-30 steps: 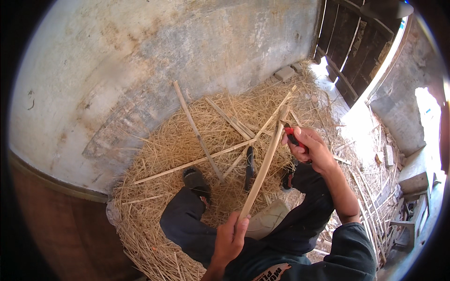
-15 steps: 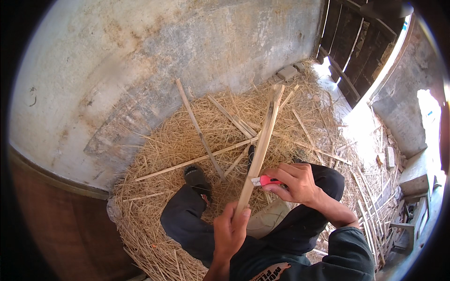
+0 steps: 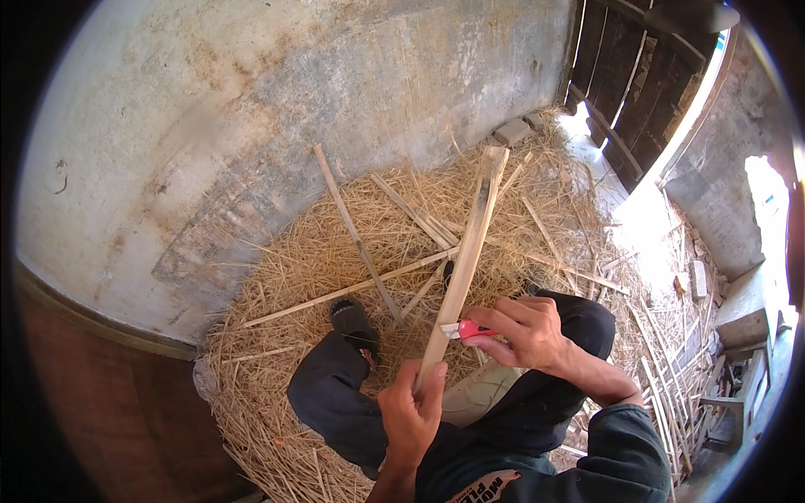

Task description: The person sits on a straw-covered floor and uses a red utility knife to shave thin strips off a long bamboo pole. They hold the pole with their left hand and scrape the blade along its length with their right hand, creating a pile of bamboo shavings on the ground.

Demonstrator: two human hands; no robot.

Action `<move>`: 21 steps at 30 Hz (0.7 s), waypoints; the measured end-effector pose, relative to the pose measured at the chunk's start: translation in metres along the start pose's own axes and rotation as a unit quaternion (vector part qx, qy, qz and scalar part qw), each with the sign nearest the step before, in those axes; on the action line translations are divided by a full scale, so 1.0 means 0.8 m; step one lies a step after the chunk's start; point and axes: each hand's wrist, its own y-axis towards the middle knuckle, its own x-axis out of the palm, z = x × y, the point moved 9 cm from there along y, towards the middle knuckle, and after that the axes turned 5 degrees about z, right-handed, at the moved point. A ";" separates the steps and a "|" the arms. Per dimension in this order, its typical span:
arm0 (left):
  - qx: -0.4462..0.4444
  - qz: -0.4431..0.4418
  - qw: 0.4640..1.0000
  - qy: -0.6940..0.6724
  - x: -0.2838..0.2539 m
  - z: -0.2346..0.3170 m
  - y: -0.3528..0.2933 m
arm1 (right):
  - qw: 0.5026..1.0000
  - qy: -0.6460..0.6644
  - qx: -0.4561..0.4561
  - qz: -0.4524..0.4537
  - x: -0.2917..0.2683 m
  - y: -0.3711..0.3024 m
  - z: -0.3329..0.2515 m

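Observation:
A long pale strip of split bamboo (image 3: 471,251) slants away from me, its near end in the closed grip of my left hand (image 3: 411,411). The far end rises over the straw. My right hand (image 3: 524,334) is wrapped round a red utility knife (image 3: 471,329). The knife's blade lies against the strip's right side, a short way beyond my left hand. Part of the knife's handle is hidden by my fingers. A light-coloured cloth or pad (image 3: 482,391) lies across my lap beneath the strip.
Straw and shavings (image 3: 277,369) spread over the floor, with several loose strips (image 3: 356,226) crossing on it. A stained wall (image 3: 277,109) stands ahead. Grey blocks (image 3: 513,132) sit by a dark plank door (image 3: 625,80). A brown panel (image 3: 109,394) is at left.
The knife and my right hand have shifted slightly left and nearer along the strip. The strip has moved a little to the left, and both hands keep their grip.

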 end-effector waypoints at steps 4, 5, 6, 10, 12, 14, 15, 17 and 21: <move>-0.004 -0.004 1.000 -0.007 0.002 -0.003 -0.001 | 1.000 -0.013 -0.007 0.006 -0.004 0.002 -0.001; -0.009 -0.003 1.000 -0.011 0.002 -0.003 -0.002 | 1.000 -0.017 -0.009 0.007 -0.005 0.004 -0.001; -0.013 -0.001 1.000 -0.016 0.002 -0.001 -0.002 | 1.000 -0.018 -0.008 0.011 -0.006 0.005 0.001; -0.015 0.002 1.000 -0.012 0.001 -0.002 -0.002 | 1.000 -0.022 -0.003 0.011 -0.007 0.008 0.007; -0.002 0.003 1.000 -0.011 0.000 -0.001 -0.003 | 1.000 -0.025 -0.007 0.006 -0.007 0.009 0.007; 0.001 0.003 1.000 -0.010 -0.001 -0.001 -0.003 | 0.999 -0.029 -0.018 0.004 -0.008 0.013 0.007; -0.002 0.001 1.000 -0.008 -0.002 -0.001 -0.002 | 0.999 -0.034 -0.016 0.000 -0.007 0.014 0.009; -0.012 -0.008 1.000 -0.003 -0.001 -0.005 -0.002 | 0.999 -0.045 -0.013 -0.007 -0.006 0.015 0.015; -0.041 -0.059 0.997 0.014 0.003 -0.034 -0.029 | 0.986 -0.046 0.106 0.119 -0.037 0.015 0.100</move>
